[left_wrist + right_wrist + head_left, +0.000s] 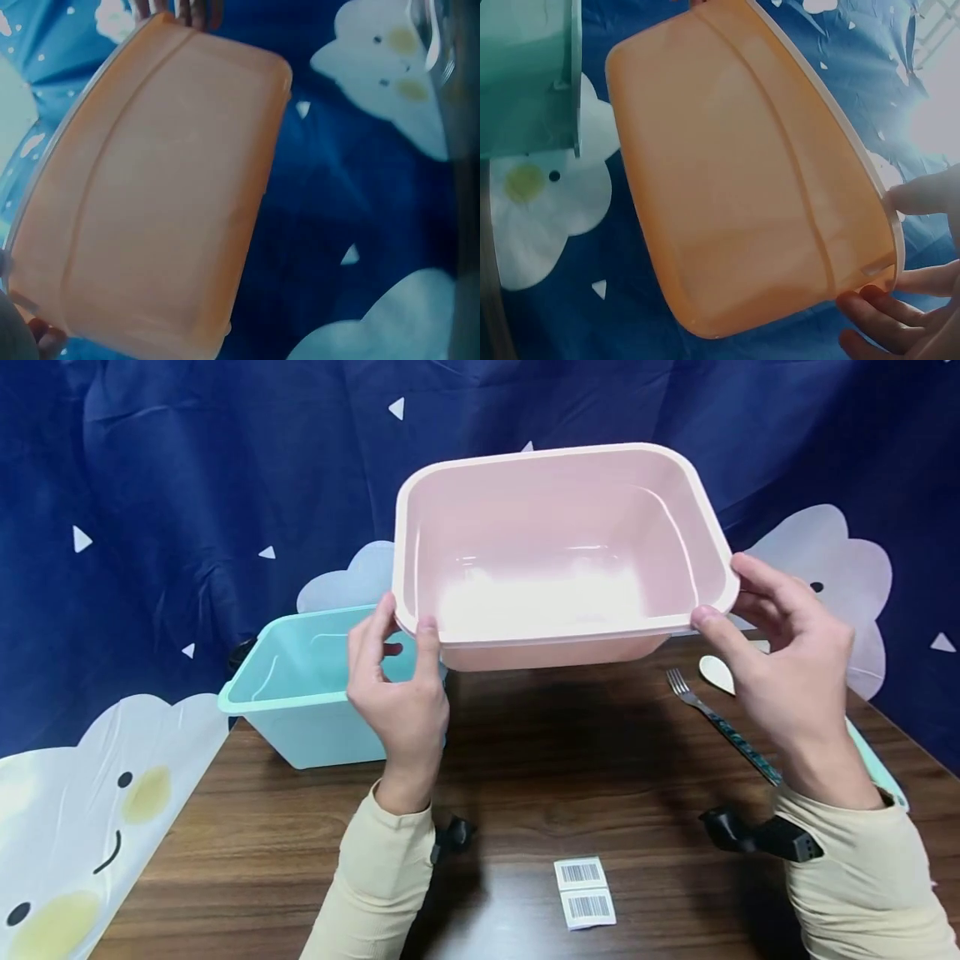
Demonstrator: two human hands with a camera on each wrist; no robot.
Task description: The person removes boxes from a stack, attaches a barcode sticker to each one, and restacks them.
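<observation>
A pink plastic basin (555, 518) is held up above the table, its opening tilted toward me and nothing inside. My left hand (401, 702) pinches its near left corner, thumb on the rim. At the near right corner my right hand (795, 652) grips the rim between thumb and fingers. The right wrist view shows the basin's outer side (720, 172) with fingers (885, 322) under the rim. Behind my left hand a light teal bin (315, 727) stands on the table, partly hidden by that hand.
On the brown wooden table (300, 860) lies a white barcode label sheet (585, 893) near the front. A fork (727, 731) and a white spoon (716, 673) lie at the right, partly behind my right hand. A blue patterned cloth (225, 485) hangs behind.
</observation>
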